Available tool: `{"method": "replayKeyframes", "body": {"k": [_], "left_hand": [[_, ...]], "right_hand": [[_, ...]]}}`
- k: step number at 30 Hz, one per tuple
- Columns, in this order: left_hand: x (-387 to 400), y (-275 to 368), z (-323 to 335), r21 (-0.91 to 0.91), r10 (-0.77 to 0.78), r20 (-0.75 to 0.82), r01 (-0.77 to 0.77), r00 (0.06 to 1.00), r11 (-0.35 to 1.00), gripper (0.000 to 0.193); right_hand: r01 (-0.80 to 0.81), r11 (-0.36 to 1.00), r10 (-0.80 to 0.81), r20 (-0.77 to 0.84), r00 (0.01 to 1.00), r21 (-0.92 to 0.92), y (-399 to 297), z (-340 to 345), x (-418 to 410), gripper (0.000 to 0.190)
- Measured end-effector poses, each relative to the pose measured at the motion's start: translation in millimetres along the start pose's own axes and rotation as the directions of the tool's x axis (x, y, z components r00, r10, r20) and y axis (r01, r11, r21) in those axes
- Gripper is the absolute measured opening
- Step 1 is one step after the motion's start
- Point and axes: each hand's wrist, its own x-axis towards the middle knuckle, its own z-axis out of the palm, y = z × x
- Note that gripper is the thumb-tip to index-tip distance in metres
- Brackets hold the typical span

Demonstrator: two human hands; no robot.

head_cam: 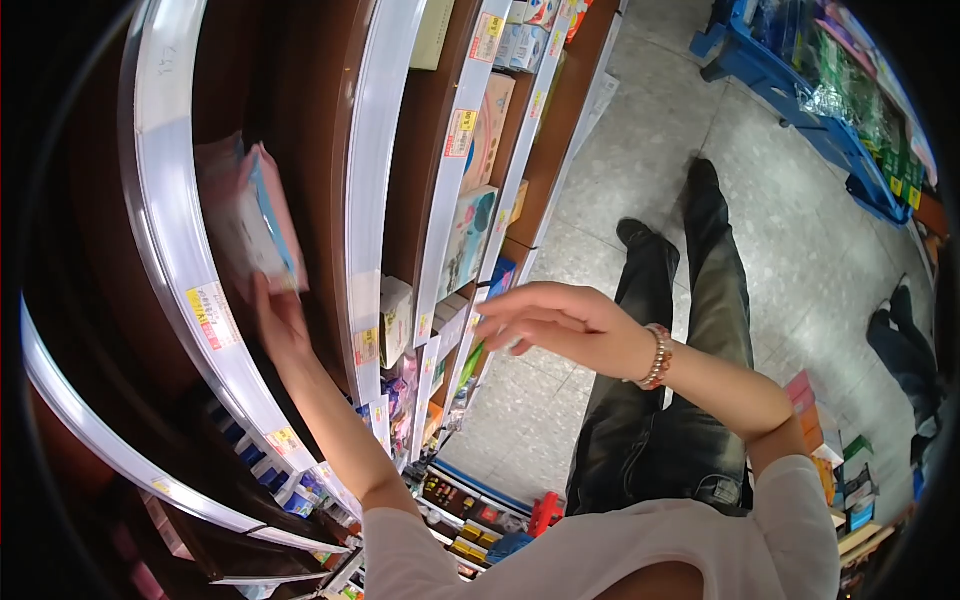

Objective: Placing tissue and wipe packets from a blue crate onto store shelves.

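Observation:
My left hand [283,319] reaches into a brown shelf at the left and grips the near end of a soft plastic pack [266,217]. The pack is pink, white and blue and slightly blurred. A second pinkish pack seems to stand just behind it, but the blur leaves this unclear. My right hand [559,326] hangs in the air in front of the shelf edges, fingers loosely spread and holding nothing. A beaded bracelet [660,356] circles that wrist.
White price rails [367,187] edge the shelves. Lower tiers hold boxes, among them a teal-and-white carton [469,236]. A blue cart [817,112] with packaged goods stands at the upper right. Another person's legs [904,360] and several cartons [817,435] are at the right.

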Motion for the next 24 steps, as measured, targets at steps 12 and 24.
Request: {"method": "replayKeyframes", "body": {"k": [12,24], "left_hand": [[139,-19,-48,0.507,0.367,-0.026,-0.304,0.930,0.806,0.047],[40,-41,-40,0.757,0.437,0.648,-0.591,0.623,-0.279,0.043]], "right_hand": [[-0.246,0.966,0.205,-0.348,0.915,-0.077,5,-60,-92,0.031],[-0.107,0.979,-0.001,-0.525,0.851,-0.174,-77,-93,-123,0.032]]}}
